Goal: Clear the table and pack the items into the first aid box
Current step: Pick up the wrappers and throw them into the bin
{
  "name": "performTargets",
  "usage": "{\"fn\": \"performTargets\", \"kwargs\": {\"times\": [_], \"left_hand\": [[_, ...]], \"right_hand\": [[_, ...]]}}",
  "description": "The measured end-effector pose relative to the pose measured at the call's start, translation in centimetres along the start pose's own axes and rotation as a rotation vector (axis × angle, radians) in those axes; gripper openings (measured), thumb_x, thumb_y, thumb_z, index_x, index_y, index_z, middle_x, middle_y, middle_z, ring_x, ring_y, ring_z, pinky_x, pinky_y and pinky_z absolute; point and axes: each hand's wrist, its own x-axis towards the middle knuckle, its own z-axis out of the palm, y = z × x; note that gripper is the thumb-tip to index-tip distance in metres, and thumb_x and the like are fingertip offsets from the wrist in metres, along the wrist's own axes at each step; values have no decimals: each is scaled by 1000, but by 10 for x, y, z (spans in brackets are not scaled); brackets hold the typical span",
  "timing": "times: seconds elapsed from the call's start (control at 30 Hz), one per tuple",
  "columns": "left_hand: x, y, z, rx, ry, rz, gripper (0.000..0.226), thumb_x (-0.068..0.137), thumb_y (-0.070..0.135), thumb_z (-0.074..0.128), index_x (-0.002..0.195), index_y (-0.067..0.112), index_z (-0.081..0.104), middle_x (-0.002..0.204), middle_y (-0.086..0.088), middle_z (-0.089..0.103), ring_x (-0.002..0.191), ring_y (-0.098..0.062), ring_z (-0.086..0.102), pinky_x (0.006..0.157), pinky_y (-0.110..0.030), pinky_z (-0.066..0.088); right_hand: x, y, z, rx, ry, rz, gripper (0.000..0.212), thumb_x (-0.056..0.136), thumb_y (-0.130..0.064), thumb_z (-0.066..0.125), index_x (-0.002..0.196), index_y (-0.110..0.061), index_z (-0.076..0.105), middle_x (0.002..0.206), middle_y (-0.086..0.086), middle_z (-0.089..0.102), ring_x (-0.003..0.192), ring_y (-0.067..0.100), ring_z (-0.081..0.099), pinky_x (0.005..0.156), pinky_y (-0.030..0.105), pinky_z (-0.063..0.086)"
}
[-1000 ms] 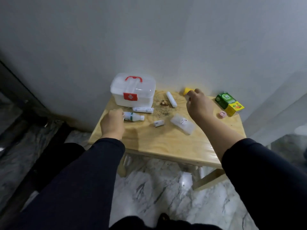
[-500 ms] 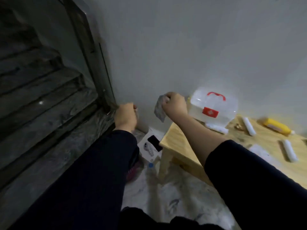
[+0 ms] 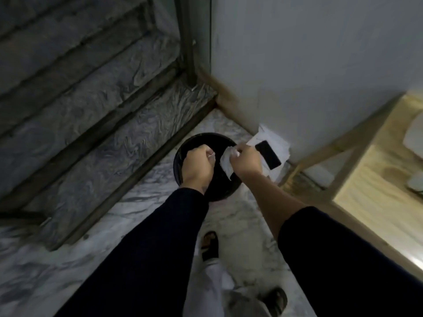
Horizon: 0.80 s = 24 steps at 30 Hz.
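Note:
My left hand (image 3: 198, 165) and my right hand (image 3: 246, 161) are both over a round black bin (image 3: 183, 152) on the floor left of the table. My right hand grips a crumpled pale wrapper (image 3: 225, 163) above the bin's opening. My left hand is closed around something small and white; I cannot tell what it is. The wooden table (image 3: 375, 193) shows only at the right edge, with blurred white items (image 3: 414, 133) on it. The first aid box is out of view.
A black phone (image 3: 268, 154) lies on white paper (image 3: 272, 138) on the marble floor beside the bin, by the wall corner. Dark marble stairs (image 3: 91, 124) rise at the left. My sandalled feet (image 3: 209, 245) stand below the bin.
My view swung from the table down to the floor at its left. Both hands moved from the tabletop to over the black bin, the right one carrying the wrapper.

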Motion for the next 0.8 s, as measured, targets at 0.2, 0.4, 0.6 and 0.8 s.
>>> {"fn": "performTargets", "kwargs": {"times": [0.2,0.4,0.6,0.8], "left_hand": [[35,-46,24,149,-133,-29,29,96,21,54,121,9,60,122,-13,64,108,-31,61,78,-31,44],[34,-48,17,286,-224,-28,28,96,14,52,123,13,60,128,-9,61,113,-30,59,79,-34,46],[42,26,-12,446,-230,165,32,93,17,53,125,19,59,128,-6,62,115,-29,59,82,-36,48],[24,144,-23,528,-170,439,30,92,14,55,121,21,63,128,-6,61,115,-30,60,83,-34,47]], "right_hand": [[36,19,47,-161,-232,95,39,94,-15,49,133,-16,51,89,5,66,73,23,60,61,28,48],[34,21,39,-339,-308,60,37,92,-14,49,127,-19,55,123,12,61,107,33,59,84,37,52],[28,1,-31,-408,-141,-29,35,90,-18,49,124,-22,56,117,10,64,108,30,60,85,37,54],[-5,0,-141,-424,115,-47,35,92,-17,49,125,-26,56,126,8,62,112,30,61,89,39,52]]}}
